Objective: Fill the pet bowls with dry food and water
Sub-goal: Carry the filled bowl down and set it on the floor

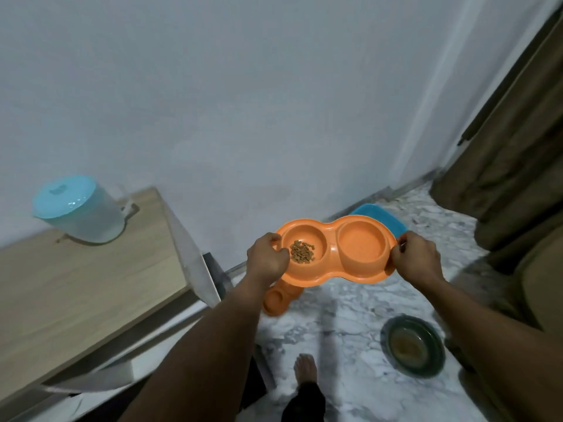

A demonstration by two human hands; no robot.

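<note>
I hold an orange double pet bowl in the air above the marble floor. My left hand grips its left end and my right hand grips its right end. The left cup holds a small heap of brown dry food. The right cup looks empty. A clear pitcher with a light blue lid stands on the wooden table at the left.
A wooden table fills the left side. A second orange bowl lies on the floor under my left wrist. A dark round bowl sits on the floor at right. A blue tray lies by the wall. Brown curtains hang at right. My bare foot is below.
</note>
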